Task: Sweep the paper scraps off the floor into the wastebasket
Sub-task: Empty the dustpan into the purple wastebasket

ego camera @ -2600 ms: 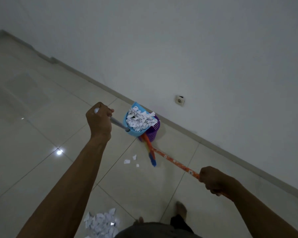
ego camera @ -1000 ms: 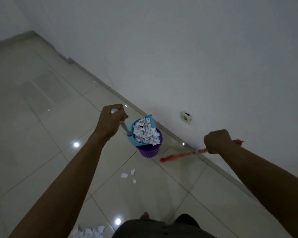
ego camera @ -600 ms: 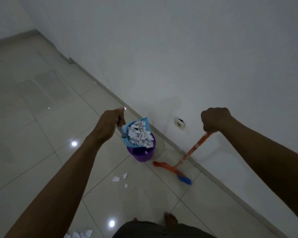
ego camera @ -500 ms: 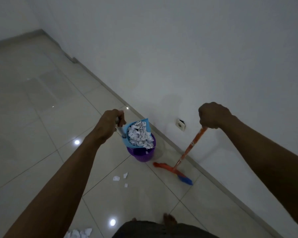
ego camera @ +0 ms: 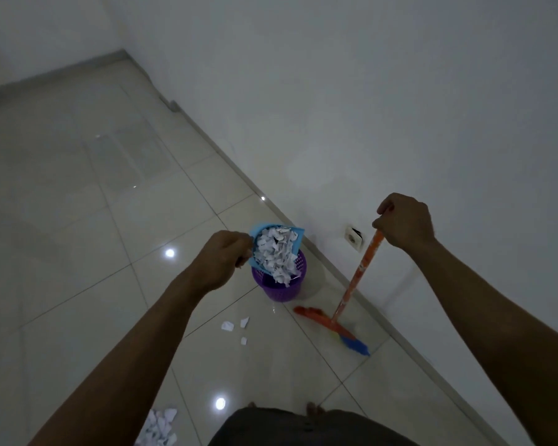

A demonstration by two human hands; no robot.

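My left hand (ego camera: 221, 259) grips the handle of a blue dustpan (ego camera: 259, 234), tilted steeply over the purple wastebasket (ego camera: 281, 289). White paper scraps (ego camera: 276, 252) fill the pan and slide down into the basket. My right hand (ego camera: 405, 222) is closed on the top of an orange broom handle (ego camera: 360, 275). The broom stands nearly upright beside the wall, its orange and blue head (ego camera: 334, 329) resting on the floor right of the basket. Three loose scraps (ego camera: 236, 326) lie on the tile in front of the basket. Another heap of scraps (ego camera: 158, 428) shows at the bottom edge.
A white wall with a baseboard (ego camera: 380, 320) runs diagonally behind the basket and broom. A wall socket (ego camera: 353, 237) sits low on it. Glossy beige floor tiles (ego camera: 78, 204) stretch to the left. My bare feet (ego camera: 311, 408) stand near the bottom edge.
The dustpan has tipped steeper over the wastebasket and scraps now spill in. The broom swung from lying low to nearly upright, head set on the floor by the wall.
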